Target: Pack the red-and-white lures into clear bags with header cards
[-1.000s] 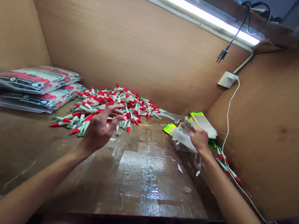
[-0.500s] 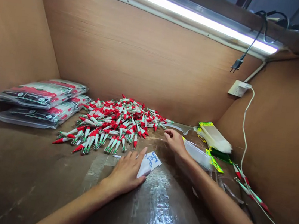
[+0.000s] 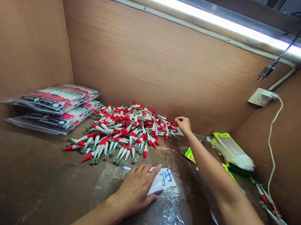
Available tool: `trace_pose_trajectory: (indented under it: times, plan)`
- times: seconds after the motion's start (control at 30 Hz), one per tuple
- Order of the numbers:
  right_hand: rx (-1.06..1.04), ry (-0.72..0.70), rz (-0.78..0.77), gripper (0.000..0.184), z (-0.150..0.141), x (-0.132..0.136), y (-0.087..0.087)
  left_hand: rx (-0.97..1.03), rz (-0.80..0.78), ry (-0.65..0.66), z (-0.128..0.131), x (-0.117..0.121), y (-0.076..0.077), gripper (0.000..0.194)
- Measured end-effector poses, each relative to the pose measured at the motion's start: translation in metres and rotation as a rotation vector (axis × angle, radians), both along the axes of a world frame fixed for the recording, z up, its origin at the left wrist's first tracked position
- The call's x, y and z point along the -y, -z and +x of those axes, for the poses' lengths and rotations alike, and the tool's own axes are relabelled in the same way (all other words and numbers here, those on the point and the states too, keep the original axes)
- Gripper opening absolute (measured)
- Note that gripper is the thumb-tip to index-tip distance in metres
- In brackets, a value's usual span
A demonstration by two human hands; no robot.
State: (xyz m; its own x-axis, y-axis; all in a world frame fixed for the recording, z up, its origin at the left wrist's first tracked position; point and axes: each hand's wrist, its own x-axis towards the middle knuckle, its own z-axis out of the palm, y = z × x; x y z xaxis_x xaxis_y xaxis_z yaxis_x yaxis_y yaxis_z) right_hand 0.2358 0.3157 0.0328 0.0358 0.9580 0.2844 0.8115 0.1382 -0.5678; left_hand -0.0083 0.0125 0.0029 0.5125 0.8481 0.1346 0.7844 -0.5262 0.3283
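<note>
1. Brown panels form the back and sides of the work bay; a lit tube [image 3: 183, 11] crosses the top of the frame above the worktop [image 3: 23, 172].
2. Left hand [image 3: 137, 188]: lower centre of the frame, palm down, forearm entering from the bottom edge. Fingers and thumb are partly closed about the left part of a white card [image 3: 167, 179] with blue writing.
3. Right hand [image 3: 184, 125]: right of centre, at the right edge of the lure pile [image 3: 128, 128]. The forearm extends diagonally from the lower right corner. Thumb and fingertips are pinched together beside a red tip; whether they hold it cannot be told.
4. Red-and-white lure pile: centre of the frame, on the worktop.
5. Filled plastic bags [image 3: 54, 107]: stacked at left.
6. Clear packets [image 3: 231, 150] with yellow headers: at right, below a wall outlet [image 3: 260, 97].
</note>
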Motion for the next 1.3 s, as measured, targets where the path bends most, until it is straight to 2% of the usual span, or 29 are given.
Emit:
trace_pose_trajectory:
  times: [0.17, 0.43, 0.63, 0.77, 0.9, 1.03, 1.1, 1.13, 1.2, 1.3]
  plan:
    - [0.092, 0.052, -0.020, 0.030, -0.002, 0.007, 0.003, 0.005, -0.012, -0.001, 0.001, 0.000, 0.002, 0.081]
    - [0.190, 0.067, -0.080, 0.029, -0.044, -0.011, 0.008, 0.001, -0.056, -0.004, 0.000, 0.001, -0.008, 0.085]
    - [0.092, 0.072, 0.035, 0.019, -0.045, -0.002, 0.003, 0.032, -0.057, 0.039, -0.002, -0.001, -0.008, 0.088]
    - [-0.044, -0.022, 0.085, 0.028, -0.033, 0.021, -0.007, 0.086, -0.069, 0.078, -0.005, -0.004, -0.003, 0.094]
    - [-0.156, -0.208, 0.004, 0.036, -0.004, 0.069, -0.014, 0.138, -0.085, 0.107, -0.010, -0.010, 0.003, 0.096]
    - [-0.177, -0.364, -0.068, 0.032, 0.042, 0.158, -0.010, 0.158, -0.133, 0.044, -0.014, -0.014, 0.009, 0.097]
    - [-0.105, -0.509, -0.159, 0.025, 0.060, 0.207, -0.003, 0.170, -0.137, 0.035, -0.014, -0.016, 0.009, 0.095]
    - [-0.063, -0.551, -0.203, 0.021, 0.064, 0.229, 0.003, 0.175, -0.131, 0.046, -0.013, -0.016, 0.009, 0.095]
    - [0.006, -0.528, -0.214, 0.017, 0.063, 0.264, 0.015, 0.180, -0.112, 0.076, -0.010, -0.017, 0.007, 0.093]
    - [0.068, -0.554, -0.131, 0.016, 0.041, 0.288, 0.032, 0.168, -0.092, 0.107, -0.006, -0.017, 0.003, 0.089]
